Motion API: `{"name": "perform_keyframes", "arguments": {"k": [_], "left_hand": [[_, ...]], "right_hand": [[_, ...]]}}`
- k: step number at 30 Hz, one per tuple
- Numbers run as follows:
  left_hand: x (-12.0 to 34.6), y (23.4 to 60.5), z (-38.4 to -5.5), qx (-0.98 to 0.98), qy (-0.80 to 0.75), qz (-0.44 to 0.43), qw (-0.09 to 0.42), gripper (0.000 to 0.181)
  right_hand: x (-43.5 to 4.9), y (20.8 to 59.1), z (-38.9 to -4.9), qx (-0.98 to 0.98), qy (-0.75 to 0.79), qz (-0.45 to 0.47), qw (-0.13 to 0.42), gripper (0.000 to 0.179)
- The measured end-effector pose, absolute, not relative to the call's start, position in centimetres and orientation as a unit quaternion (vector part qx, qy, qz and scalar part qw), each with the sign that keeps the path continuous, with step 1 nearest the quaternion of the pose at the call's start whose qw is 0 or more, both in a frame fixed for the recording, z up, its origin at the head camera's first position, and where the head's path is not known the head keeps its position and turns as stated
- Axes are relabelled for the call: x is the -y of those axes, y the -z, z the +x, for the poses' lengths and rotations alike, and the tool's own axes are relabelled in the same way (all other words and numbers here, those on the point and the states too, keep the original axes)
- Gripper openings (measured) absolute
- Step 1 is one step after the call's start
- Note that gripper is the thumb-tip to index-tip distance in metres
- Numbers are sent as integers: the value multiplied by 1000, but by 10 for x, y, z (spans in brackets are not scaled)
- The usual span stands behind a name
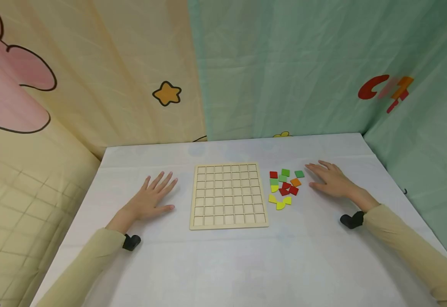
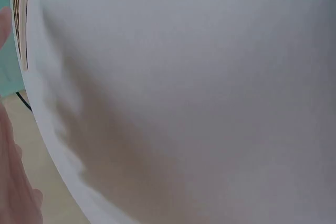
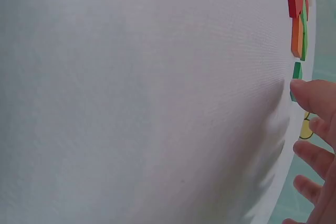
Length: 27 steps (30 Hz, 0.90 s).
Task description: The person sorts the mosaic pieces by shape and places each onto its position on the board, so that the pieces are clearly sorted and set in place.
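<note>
A pale wooden grid board (image 1: 229, 227) lies in the middle of the white table, its square cells bare. To its right is a loose group of small flat tiles: red (image 1: 293, 190), green (image 1: 285, 172), orange (image 1: 295, 182) and yellow (image 1: 280, 206) ones, some square and some with a rounded side. My left hand (image 1: 148, 200) is left of the board, fingers spread, holding nothing. On the other side my right hand (image 1: 332, 181) hovers just right of the tiles, fingers extended and holding nothing. The right wrist view shows its thumb (image 3: 312, 95) overlapping a green tile (image 3: 297, 71).
The white table (image 1: 223, 264) ends at curtains at the back, yellow (image 1: 139, 85) on the left and green (image 1: 284, 85) on the right. Each wrist carries a small black camera mount, such as the right one (image 1: 352, 220).
</note>
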State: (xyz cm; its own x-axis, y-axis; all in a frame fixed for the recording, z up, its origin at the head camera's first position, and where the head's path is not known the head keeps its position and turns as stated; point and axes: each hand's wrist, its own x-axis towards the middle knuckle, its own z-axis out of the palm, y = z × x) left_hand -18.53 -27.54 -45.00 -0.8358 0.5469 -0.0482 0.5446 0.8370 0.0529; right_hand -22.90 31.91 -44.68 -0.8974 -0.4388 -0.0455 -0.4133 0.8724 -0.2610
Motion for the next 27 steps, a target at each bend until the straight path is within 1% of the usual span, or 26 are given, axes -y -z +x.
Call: {"name": "perform_keyframes", "arguments": {"k": [4,13,21,27], "left_hand": [[263,449,-183,-954,-20,296,48,83],[238,448,-176,-940,-8,339,51,83],[222,449,-171,-931,-1,360,60,82],[214,450,-168,-924,8,376,76,81]], "right_hand": [[-316,447,-232,-964,146,-216,60,64],[-312,451,-240,-952,227,-191,69,61],[-312,454,-252,-932,287,-219,37,55],[-312,454,-255,-929,304,-206,40,52]]}}
